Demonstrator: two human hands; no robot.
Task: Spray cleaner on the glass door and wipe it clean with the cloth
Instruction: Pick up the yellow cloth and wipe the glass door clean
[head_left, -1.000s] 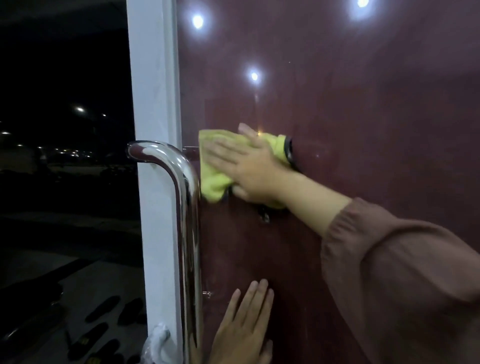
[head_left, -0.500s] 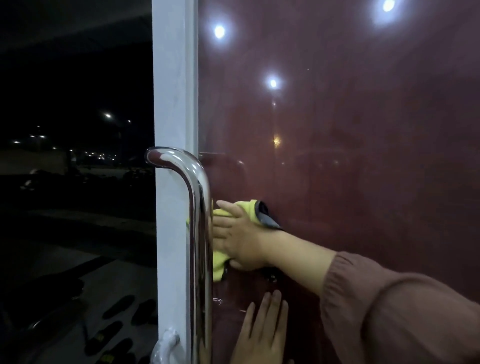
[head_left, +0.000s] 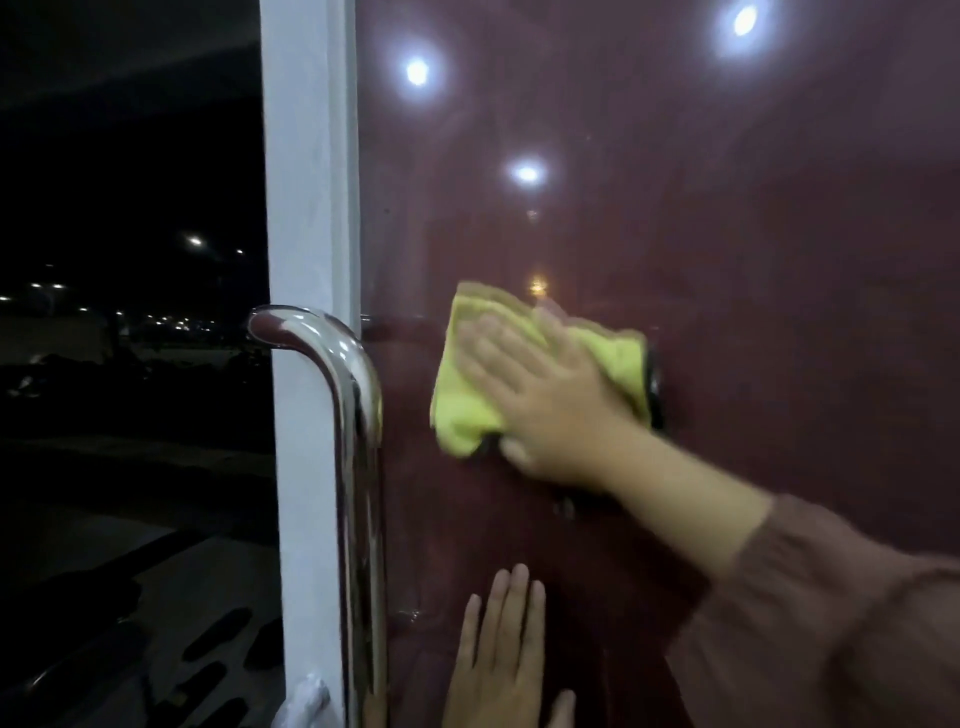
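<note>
right hand (head_left: 545, 400) flat, fingers spread, pressing cloth (head_left: 467, 400) on glass door (head_left: 727, 312) near handle-side edge | left hand (head_left: 498, 660) flat, bracing low | risk: cloth snags handle (head_left: 358, 441)

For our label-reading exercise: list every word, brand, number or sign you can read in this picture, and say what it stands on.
None: no writing shows on the glass door, the yellow cloth, the metal handle or the white frame.

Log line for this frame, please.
phase: wiping | right hand: pressing yellow cloth on glass door | left hand: flat on glass
</note>
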